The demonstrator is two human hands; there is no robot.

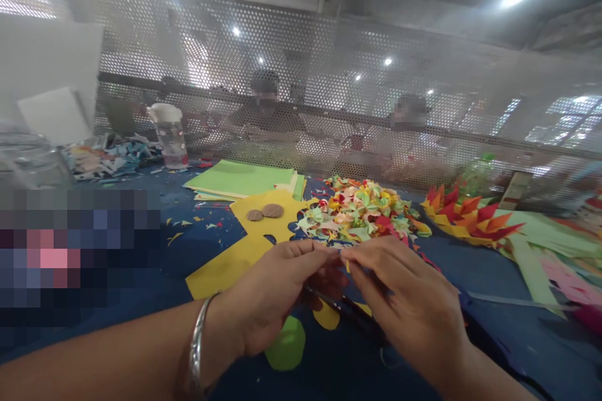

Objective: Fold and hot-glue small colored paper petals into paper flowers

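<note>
My left hand point(277, 288), with a silver bangle point(197, 341) at the wrist, is closed in a pinch. Its fingertips nearly meet those of my right hand point(409, 297), also closed. A sliver of a small yellow paper piece point(348, 265) shows at my right fingertips; what the left fingers grip is hidden. Below the hands lie a yellow paper cutout point(327, 316), a green paper cutout point(286, 344) and a dark elongated object point(352, 314), too blurred to name. Just beyond is a heap of small folded paper pieces point(364, 207) in many colours.
Yellow sheets point(226, 263) carry two brown discs point(271, 210). Behind them is a green paper stack point(249, 177). A bottle point(170, 138) and paper scraps point(113, 156) are left; red-orange folded paper point(470, 216) is right. A perforated screen point(320, 88) separates two people opposite.
</note>
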